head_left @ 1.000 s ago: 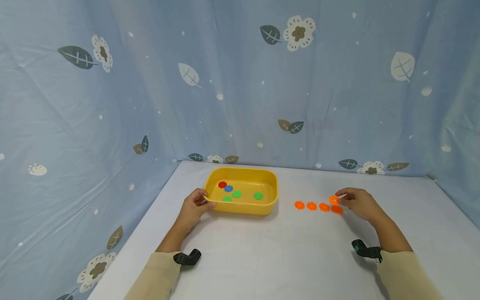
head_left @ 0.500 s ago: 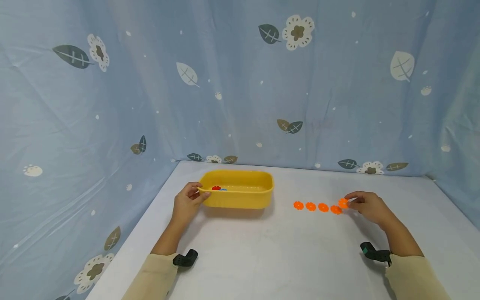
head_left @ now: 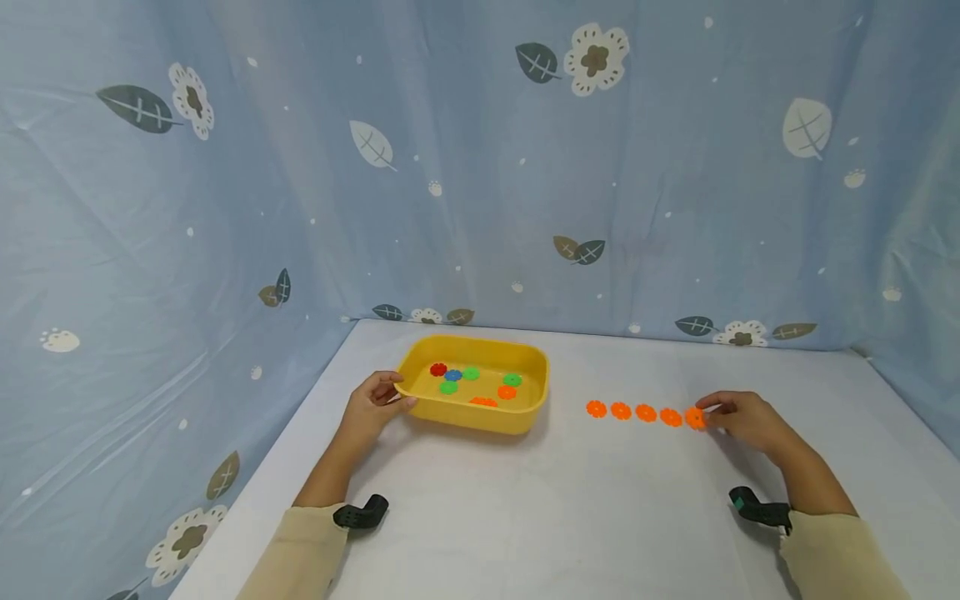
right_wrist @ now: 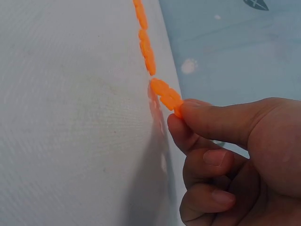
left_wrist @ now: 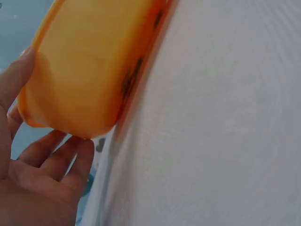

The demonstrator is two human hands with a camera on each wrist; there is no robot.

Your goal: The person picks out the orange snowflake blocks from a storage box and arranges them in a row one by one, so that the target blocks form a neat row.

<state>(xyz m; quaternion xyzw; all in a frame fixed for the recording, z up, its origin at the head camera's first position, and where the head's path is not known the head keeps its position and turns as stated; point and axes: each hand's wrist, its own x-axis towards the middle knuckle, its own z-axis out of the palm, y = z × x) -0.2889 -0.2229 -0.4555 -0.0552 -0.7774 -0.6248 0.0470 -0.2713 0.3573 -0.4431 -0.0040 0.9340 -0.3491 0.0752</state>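
My left hand [head_left: 369,408] grips the left end of a yellow plastic basin [head_left: 480,417], thumb on the near side and fingers around the corner; the left wrist view shows the basin's outer wall [left_wrist: 89,66]. In the basin lie a red, a blue and several green and orange flower-shaped discs. My right hand [head_left: 746,417] pinches an orange flower-shaped disc [head_left: 695,418] between thumb and index finger, at the right end of a row of orange discs [head_left: 646,413]. The right wrist view shows this held disc [right_wrist: 165,94] tilted, its far edge near the table.
A white cloth [head_left: 570,517] covers the table. Behind and to the left hangs a blue curtain [head_left: 465,167] with leaf and flower prints. A black wrist camera [head_left: 362,512] sits at the left cuff, another black wrist camera [head_left: 757,507] at the right.
My right hand has carried the orange disc rightward and down to the row's end. The basin has shifted slightly left, tipping so its inside was mostly hidden half a second ago, then showing again.
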